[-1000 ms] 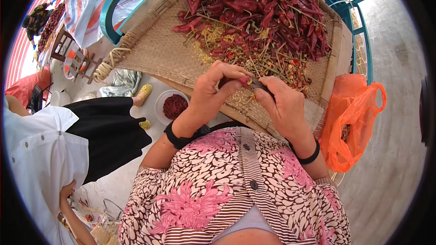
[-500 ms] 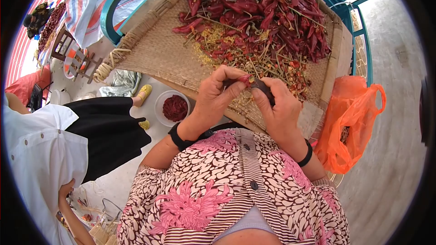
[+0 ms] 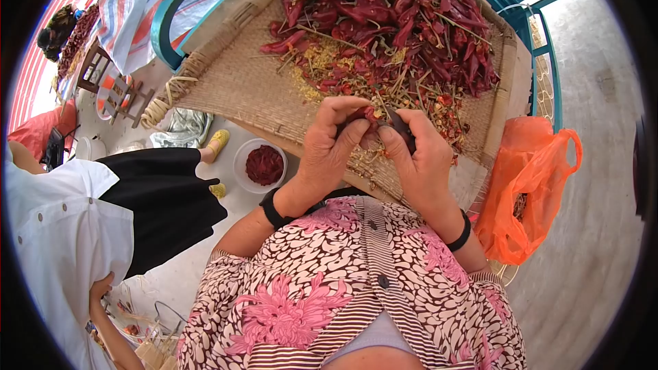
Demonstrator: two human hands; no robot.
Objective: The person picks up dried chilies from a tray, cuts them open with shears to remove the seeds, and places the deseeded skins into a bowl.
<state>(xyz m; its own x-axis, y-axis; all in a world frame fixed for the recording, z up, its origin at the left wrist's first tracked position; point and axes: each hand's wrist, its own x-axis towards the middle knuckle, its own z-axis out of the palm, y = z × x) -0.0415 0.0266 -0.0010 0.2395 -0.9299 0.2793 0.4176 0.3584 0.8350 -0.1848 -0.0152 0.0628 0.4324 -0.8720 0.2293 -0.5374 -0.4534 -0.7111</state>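
Bare woven tray [image 3: 233,82] at the left (open room) — chili heap [image 3: 397,14] crowds the far side.

At the right I see an orange plastic bag [image 3: 528,192] just beside the woven tray [image 3: 233,82]. On the floor under the tray's edge stands a white bowl [image 3: 237,164] with dark red pieces (too small to identify), near a yellow shoe [image 3: 218,138]. At the left is a person in a white shirt [image 3: 62,233], and behind, a striped cloth [image 3: 137,7].
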